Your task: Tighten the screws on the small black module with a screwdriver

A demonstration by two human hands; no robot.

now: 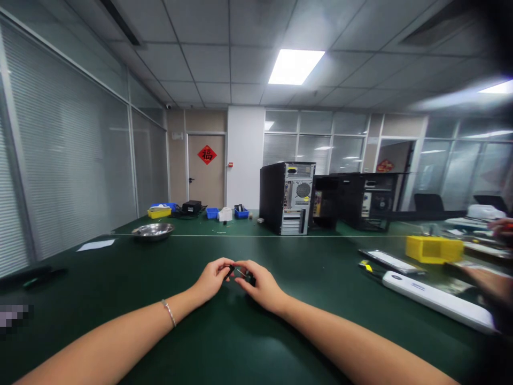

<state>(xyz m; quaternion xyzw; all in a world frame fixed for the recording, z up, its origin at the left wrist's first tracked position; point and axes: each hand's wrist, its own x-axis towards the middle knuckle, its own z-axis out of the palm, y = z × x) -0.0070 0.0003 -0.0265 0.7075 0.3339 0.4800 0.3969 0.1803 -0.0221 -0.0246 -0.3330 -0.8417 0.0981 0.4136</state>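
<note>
- Here, at twelve o'clock, the left hand (215,278) pinches a small black piece (230,273) between thumb and fingers.
- Facing it, the right hand (260,286) curls round a dark part (250,278); whether the two join, I cannot tell.
- Two o'clock: white power strip (436,300).
- Eleven o'clock, farther: metal bowl (154,235).
- Just past twelve, beyond the hands: black computer tower (273,199).

Dark green table (192,342) spread before you, a metal bowl (154,231) and a white sheet (96,245) at your left, a yellow tray (159,213) and a blue tray (212,214) farther back, an upright computer tower (272,198) right of centre, a yellow bin (434,249) and white power strip (438,302) at your right
</note>
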